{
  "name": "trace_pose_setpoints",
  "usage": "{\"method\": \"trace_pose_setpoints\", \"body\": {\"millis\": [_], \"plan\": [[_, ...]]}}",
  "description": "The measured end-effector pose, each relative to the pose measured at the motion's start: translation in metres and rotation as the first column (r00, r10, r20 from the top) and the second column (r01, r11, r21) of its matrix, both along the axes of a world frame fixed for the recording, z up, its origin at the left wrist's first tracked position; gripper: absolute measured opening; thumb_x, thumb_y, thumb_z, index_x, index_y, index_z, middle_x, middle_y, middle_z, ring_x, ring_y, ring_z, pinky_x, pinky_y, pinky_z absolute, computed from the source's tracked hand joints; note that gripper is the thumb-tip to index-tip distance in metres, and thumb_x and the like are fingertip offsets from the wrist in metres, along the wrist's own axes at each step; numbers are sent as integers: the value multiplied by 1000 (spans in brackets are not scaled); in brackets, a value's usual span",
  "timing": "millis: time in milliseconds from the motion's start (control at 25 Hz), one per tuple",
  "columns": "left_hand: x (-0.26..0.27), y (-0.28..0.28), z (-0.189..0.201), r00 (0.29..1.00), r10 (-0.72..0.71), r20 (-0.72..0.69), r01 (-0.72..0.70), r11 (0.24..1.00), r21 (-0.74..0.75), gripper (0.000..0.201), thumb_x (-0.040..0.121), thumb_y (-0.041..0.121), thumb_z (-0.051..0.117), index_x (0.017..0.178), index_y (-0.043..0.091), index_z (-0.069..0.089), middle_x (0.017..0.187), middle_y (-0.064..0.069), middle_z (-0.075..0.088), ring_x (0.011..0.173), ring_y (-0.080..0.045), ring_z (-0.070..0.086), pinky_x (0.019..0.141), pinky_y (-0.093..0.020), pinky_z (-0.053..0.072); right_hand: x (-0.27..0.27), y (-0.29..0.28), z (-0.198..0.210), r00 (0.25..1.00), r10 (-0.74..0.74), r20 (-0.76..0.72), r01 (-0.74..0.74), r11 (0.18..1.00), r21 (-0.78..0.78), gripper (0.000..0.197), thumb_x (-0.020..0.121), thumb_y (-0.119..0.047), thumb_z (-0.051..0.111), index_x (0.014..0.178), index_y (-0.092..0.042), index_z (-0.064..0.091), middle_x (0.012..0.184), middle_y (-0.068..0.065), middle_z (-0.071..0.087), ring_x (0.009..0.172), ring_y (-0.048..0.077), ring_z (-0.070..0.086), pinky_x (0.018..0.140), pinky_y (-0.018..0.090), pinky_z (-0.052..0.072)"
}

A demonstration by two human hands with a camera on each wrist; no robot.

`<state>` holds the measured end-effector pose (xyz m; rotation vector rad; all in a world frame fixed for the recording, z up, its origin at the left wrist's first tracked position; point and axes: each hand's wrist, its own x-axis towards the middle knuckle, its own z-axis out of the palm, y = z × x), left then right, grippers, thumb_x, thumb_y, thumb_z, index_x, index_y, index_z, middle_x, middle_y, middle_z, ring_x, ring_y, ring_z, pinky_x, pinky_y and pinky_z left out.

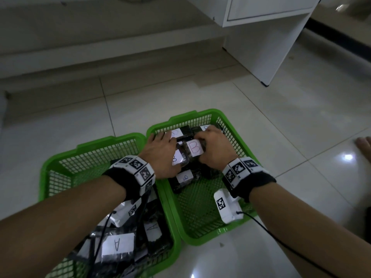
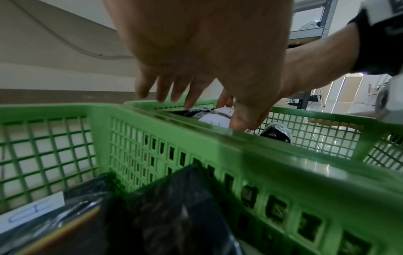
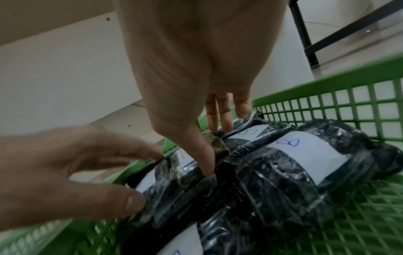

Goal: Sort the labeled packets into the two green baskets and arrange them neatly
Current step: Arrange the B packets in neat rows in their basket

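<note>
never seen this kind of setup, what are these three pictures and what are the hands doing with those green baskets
No machine here: a person wears three cameras. The wide picture is from the head, looking down; the other two look along each wrist. On the pale tiled floor stand two green plastic mesh baskets. The left basket holds black plastic-wrapped packets labelled A; the right basket holds packets labelled B. The right hand grips the packet with the red B; the left hand lies on the packets beside it, fingers spread.
</note>
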<state>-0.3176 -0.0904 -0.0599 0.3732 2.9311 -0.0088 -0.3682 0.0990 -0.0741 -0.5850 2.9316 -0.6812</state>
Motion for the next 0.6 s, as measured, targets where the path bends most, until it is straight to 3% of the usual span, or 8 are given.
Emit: {"method": "trace_pose_setpoints", "body": {"millis": [80, 240, 360, 480, 600], "plan": [[-1, 0, 1, 999, 1, 38, -1, 1000, -4, 74, 74, 59, 55, 130, 11, 47, 139, -11, 44, 127, -29, 43, 109, -48, 35, -1, 3, 1, 1000, -9, 12, 9, 999, -52, 46, 71, -11, 79, 116, -12, 73, 108, 11, 60, 95, 28, 63, 84, 29, 51], [-2, 3, -2, 999, 2, 32, -1, 1000, -25, 76, 74, 63, 54, 128, 9, 46, 137, -12, 45, 125, -30, 45, 106, -48, 38, 0, 4, 4, 999, 49, 20, -48, 998, -34, 52, 63, -12, 89, 113, -12, 74, 106, 9, 74, 97, 27, 69, 89, 37, 56], [-3, 9, 1, 998, -15, 54, 18, 999, -48, 65, 81, 56, 57, 123, 8, 49, 136, -16, 43, 120, -33, 44, 98, -45, 45, -5, 11, 8, 997, 55, 56, -53, 998, -45, 64, 59, -16, 95, 119, -13, 73, 110, 5, 75, 96, 19, 67, 91, 26, 52], [-4, 11, 3, 996, -7, 85, 10, 999, -40, 65, 79, 53, 58, 125, 7, 49, 138, -17, 40, 121, -34, 43, 95, -44, 48, -6, 16, 10, 988, 99, 122, -90, 993, -81, 66, 64, -11, 93, 126, -12, 70, 112, 2, 74, 89, 7, 60, 85, 18, 47], [-3, 11, 4, 998, 42, 56, -40, 999, -35, 80, 70, 56, 59, 131, 7, 41, 137, -13, 42, 123, -34, 43, 97, -47, 47, -8, 23, 12, 988, 113, 106, -98, 986, -137, 53, 71, -4, 84, 122, -13, 72, 111, 1, 73, 88, 6, 60, 87, 21, 52]]}}
